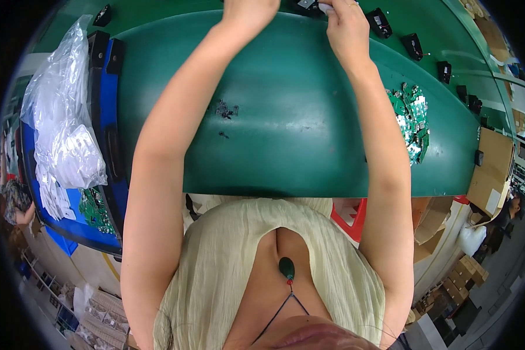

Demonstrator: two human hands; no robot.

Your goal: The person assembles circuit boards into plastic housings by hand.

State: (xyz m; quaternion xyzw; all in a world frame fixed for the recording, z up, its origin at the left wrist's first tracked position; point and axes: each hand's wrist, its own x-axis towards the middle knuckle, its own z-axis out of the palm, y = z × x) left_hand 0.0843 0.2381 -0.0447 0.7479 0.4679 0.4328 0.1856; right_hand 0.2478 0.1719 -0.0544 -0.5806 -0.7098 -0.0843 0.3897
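Both hands, the left hand [248, 11] and right hand [345, 26], reach to the worktop's [297, 128] far edge, grips mostly cropped and unreadable; the small black part [307, 4] between them could slip.

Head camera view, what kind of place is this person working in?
Probably an electronics assembly workshop. A pile of green circuit boards lies on the green bench, small black parts sit in a row along the belt beyond it, and stacked cardboard boxes stand on the floor.

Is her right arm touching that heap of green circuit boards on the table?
Apart. The head view shows a strip of bare green table between the right forearm and the pile of green circuit boards lying to its right.
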